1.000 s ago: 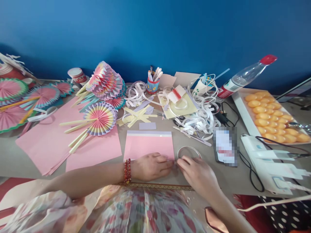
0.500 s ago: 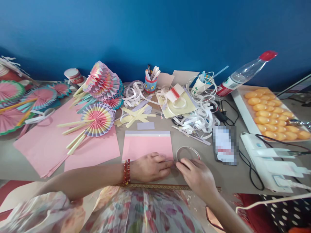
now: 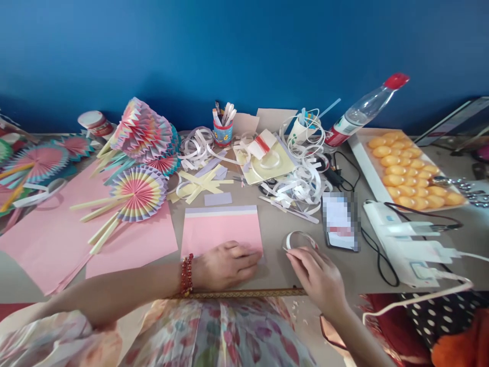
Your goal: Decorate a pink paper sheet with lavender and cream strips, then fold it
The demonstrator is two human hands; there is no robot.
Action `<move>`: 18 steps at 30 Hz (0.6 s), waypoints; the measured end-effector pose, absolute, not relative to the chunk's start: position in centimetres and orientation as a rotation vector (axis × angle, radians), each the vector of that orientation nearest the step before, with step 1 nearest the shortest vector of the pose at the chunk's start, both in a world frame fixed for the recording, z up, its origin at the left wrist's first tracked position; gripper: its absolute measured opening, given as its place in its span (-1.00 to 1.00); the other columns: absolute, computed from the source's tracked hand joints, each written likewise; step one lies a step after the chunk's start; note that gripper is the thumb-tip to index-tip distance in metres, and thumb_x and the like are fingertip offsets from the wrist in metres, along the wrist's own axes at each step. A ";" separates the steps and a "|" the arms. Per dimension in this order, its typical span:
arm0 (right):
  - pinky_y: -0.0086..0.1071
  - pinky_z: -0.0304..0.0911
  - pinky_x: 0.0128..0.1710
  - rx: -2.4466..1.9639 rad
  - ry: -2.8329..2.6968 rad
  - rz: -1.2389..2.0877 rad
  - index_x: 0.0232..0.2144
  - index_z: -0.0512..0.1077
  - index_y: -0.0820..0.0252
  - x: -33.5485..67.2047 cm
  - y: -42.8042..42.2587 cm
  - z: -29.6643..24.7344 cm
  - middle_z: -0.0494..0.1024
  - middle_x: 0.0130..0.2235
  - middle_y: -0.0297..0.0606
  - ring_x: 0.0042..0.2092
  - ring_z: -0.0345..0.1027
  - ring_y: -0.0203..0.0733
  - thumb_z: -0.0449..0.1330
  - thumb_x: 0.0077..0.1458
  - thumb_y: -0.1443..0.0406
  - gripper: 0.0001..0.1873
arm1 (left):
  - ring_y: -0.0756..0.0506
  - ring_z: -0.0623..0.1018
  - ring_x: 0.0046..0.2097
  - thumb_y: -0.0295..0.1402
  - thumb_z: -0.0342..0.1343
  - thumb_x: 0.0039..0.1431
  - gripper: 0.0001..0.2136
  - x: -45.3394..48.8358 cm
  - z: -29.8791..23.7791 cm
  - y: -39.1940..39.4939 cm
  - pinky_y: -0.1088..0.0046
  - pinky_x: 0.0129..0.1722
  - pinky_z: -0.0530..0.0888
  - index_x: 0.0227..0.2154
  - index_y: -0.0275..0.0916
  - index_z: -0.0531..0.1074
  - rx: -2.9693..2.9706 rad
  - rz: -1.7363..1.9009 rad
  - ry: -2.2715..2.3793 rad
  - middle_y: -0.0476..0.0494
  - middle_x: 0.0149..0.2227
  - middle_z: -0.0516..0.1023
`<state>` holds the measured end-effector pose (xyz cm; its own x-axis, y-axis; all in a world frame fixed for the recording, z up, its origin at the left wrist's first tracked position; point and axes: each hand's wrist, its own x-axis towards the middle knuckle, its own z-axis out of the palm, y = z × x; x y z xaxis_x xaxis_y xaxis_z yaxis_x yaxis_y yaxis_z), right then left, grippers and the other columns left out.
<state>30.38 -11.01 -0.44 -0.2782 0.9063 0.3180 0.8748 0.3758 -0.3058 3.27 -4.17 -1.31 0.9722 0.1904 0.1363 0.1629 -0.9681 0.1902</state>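
A pink sheet of paper (image 3: 221, 229) with lilac and white bands along its far edge lies in front of me. My left hand (image 3: 229, 265), palm down with fingers stretched out, presses on its near edge. To the right of the sheet, my right hand (image 3: 315, 270) pinches a thin white ring-shaped roll of tape (image 3: 296, 235) between thumb and fingers. The part of the roll under the fingers is hidden. A small lilac paper strip (image 3: 217, 199) lies just beyond the sheet.
Pleated paper fans (image 3: 139, 193) rest on pink sheets (image 3: 46, 239) at the left. Curled white strips (image 3: 298, 188), a pen cup (image 3: 223, 133) and a bottle (image 3: 355, 120) stand or lie behind. A phone (image 3: 340, 221), a power strip (image 3: 401, 244) and a tray of yellow pieces (image 3: 359, 163) are at the right.
My right hand has moved away from the left hand and the sheet's near right corner, lifting the tape roll's near side. My left hand stays on the sheet. The view has swung slightly right.
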 end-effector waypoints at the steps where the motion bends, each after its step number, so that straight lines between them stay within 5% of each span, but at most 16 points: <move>1: -0.37 0.25 -0.16 -1.553 -2.145 0.121 -0.20 0.42 0.19 30.5 -11.0 -0.4 0.57 -0.28 -0.22 -0.24 0.44 -0.21 0.09 0.27 0.37 -0.89 | -0.11 0.39 0.00 -0.36 -0.12 0.39 -0.73 3.2 -1.3 -4.2 0.29 0.00 0.29 0.01 -0.22 0.40 2.946 0.229 0.263 -0.13 0.26 0.29; 4: -0.39 0.29 -0.21 -1.592 -1.998 0.203 -0.16 0.39 0.16 30.4 -11.0 -0.5 0.55 -0.29 -0.24 -0.28 0.45 -0.22 0.11 0.26 0.34 -0.89 | -0.12 0.39 -0.06 -0.34 -0.10 0.38 -0.74 3.2 -1.2 -4.1 0.26 -0.01 0.29 -0.01 -0.22 0.42 2.943 0.245 0.295 -0.11 0.28 0.27; 10: -0.44 0.33 -0.31 -1.629 -1.790 0.439 0.24 0.12 0.18 29.7 -10.4 -0.9 0.48 -0.34 -0.32 -0.41 0.37 -0.29 0.07 0.29 0.28 -0.50 | -0.12 0.38 -0.07 -0.29 -0.08 0.38 -0.75 3.5 -0.9 -4.0 0.27 -0.05 0.29 -0.02 -0.20 0.43 2.950 0.274 0.292 -0.09 0.30 0.24; 18: -0.22 0.33 -0.16 -1.572 -2.059 0.010 -0.04 0.35 0.15 30.4 -8.5 -1.4 0.56 -0.24 -0.21 -0.22 0.46 -0.10 0.02 0.23 0.38 -0.74 | -0.10 0.40 -0.04 -0.35 -0.08 0.38 -0.77 2.8 -0.3 -3.7 0.32 -0.02 0.33 -0.02 -0.18 0.41 2.890 0.367 0.259 -0.03 0.28 0.28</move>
